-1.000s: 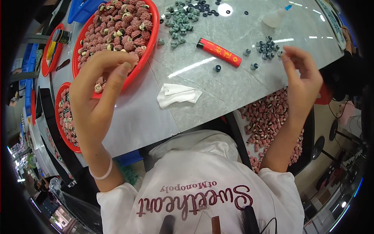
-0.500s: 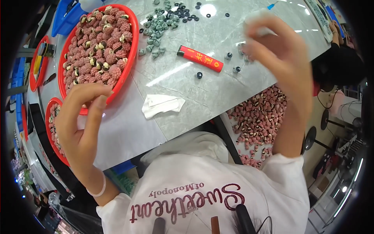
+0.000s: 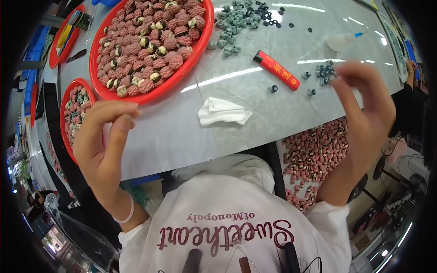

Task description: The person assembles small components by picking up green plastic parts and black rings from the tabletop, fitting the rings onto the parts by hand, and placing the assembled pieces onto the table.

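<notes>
My left hand (image 3: 107,145) is curled over the near-left table edge, thumb and index tips pinched close together; anything between them is too small to make out. To the right, my right hand (image 3: 368,100) hangs curled beside a cluster of small dark-topped grey pieces (image 3: 325,70), its thumb and index tips close together. What they hold, if anything, cannot be made out. A few like pieces (image 3: 274,88) stand apart on the table. Behind that hand lies a whitish squeeze bottle (image 3: 337,44) with a blue needle tip. A red lighter (image 3: 278,70) lies left of the cluster.
A large red tray (image 3: 207,34) of ridged pink pieces stands left, with a smaller red tray (image 3: 63,123) beside it. Grey-green pieces (image 3: 234,22) and black rings (image 3: 278,23) lie farther back. A folded white tissue (image 3: 223,112) is in front. Pink pieces (image 3: 314,154) fill a low tray.
The view has shifted, so the table's things appear farther right. My right hand has come down from near the bottle to the grey cluster, its fingertips closer together. My left hand keeps its pinch.
</notes>
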`<state>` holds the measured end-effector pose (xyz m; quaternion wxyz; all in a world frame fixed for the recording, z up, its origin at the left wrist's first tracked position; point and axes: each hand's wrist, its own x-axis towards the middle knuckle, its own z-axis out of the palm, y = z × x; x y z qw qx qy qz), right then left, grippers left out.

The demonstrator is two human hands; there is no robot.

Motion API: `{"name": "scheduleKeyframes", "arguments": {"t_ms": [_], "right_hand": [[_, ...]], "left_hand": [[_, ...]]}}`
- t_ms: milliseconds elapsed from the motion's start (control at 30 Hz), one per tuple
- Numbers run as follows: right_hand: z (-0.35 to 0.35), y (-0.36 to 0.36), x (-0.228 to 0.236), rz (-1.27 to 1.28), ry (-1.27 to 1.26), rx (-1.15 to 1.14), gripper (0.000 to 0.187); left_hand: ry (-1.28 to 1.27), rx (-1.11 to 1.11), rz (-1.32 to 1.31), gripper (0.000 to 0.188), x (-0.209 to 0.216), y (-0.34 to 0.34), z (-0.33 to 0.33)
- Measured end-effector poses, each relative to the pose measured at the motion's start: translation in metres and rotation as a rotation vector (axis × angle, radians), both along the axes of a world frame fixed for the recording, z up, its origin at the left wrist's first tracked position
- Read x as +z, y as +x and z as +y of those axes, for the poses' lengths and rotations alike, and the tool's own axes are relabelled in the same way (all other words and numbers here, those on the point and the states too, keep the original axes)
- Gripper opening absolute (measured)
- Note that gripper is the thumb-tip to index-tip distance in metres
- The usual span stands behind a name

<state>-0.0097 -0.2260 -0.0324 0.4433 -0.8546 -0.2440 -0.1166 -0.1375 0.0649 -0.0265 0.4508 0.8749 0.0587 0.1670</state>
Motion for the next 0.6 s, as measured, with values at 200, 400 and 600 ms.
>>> {"name": "scheduleKeyframes", "arguments": {"t_ms": [200,400,600], "right_hand": [[0.092,0.048,-0.035,-0.129,-0.421,0.513,0.015],[0.006,-0.002,0.016,0.121,0.389,0.165,0.010],[-0.051,-0.090,-0.031,0.430,0.627,0.189,0.019]], "left_hand": [[0.204,-0.207,-0.075,0.012,0.012,0.019,-0.014],[0.188,-0.226,0.035,0.009,0.036,0.055,0.003],[0.422,-0.668,-0.061,0.013,0.009,0.155,-0.046]]}}
